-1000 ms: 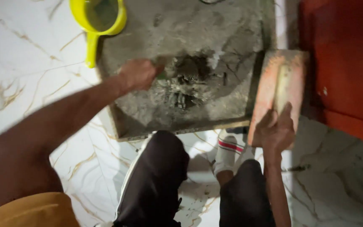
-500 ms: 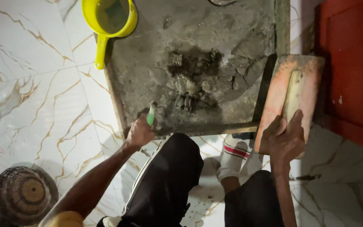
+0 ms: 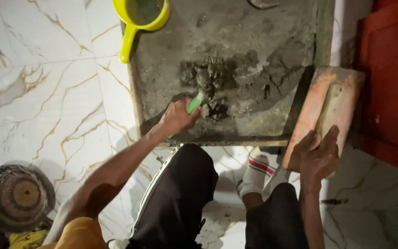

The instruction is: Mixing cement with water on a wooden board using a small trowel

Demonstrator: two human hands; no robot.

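Left hand (image 3: 177,118) fisted around a green-handled trowel (image 3: 194,104), now pushed back up into the wet mortar heap (image 3: 222,80) at the middle of the grey mixing board (image 3: 162,69); half a second ago it sat at the board's 7 o'clock edge. The heap looks pulled leftward, so mixing appears under way. Right hand (image 3: 319,157) stays curled on the orange float (image 3: 332,106) at 3 o'clock. Yellow scoop (image 3: 141,16) at 11 o'clock.

Two hands were counted: the left hand (image 3: 177,117) and the right hand (image 3: 319,154). One green-handled trowel (image 3: 194,104), one mortar board (image 3: 171,69), one yellow scoop (image 3: 139,18), one orange float (image 3: 307,106) and one woven basket (image 3: 14,196) were seen.
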